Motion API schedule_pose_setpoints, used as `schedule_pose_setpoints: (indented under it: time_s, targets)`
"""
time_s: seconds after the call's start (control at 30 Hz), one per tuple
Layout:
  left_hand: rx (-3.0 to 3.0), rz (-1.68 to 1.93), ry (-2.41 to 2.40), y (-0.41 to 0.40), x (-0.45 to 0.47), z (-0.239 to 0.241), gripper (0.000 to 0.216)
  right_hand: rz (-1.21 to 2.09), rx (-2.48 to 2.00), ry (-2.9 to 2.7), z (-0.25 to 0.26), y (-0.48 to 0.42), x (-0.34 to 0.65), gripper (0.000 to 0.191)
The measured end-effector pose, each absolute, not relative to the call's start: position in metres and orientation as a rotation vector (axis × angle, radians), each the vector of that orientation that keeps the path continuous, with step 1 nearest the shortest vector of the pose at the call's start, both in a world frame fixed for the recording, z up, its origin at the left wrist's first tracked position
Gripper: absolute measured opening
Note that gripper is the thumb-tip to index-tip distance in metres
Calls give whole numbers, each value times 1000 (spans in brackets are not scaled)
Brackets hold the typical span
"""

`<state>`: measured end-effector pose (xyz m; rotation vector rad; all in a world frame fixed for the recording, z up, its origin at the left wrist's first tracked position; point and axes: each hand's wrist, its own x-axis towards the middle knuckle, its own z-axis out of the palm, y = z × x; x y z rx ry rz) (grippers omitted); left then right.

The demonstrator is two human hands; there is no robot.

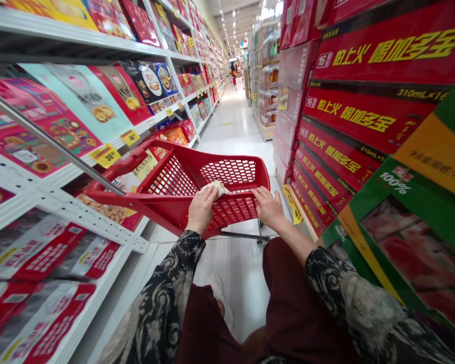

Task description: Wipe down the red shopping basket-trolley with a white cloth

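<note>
A red plastic shopping cart (227, 174) stands in front of me in a store aisle. My left hand (201, 208) grips the cart's near rim and also pinches a small crumpled whitish piece (219, 188) against it, perhaps paper or cloth. Just to the right, my right hand (268, 207) is closed over the same rim. The basket looks bare inside. Both my sleeves are dark with a pale swirl pattern.
Shelves (109, 43) of boxed biscuits with yellow price tags (105, 155) line the left. Stacked red drink cartons (349, 121) and green juice boxes (409, 222) wall the right, close by. The white tiled aisle floor (231, 126) runs ahead; a person stands far off.
</note>
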<state>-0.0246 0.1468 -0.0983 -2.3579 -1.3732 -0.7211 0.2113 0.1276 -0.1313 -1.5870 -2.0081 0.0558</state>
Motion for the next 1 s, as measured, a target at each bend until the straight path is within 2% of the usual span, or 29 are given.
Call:
schedule_pose_setpoints:
  time_s: [0.23, 0.63, 1.0]
  targets:
    - [-2253, -691, -1432, 143, -49, -79, 38, 27, -1627, -2012, -129, 133, 230, 54]
    - [-2467, -700, -1198, 134, -21, -86, 38, -9, -1867, -1838, -108, 154, 249, 44]
    - [-2551, -627, -1100, 121, -7, -109, 32, 73, -1482, -1997, -86, 140, 162, 51]
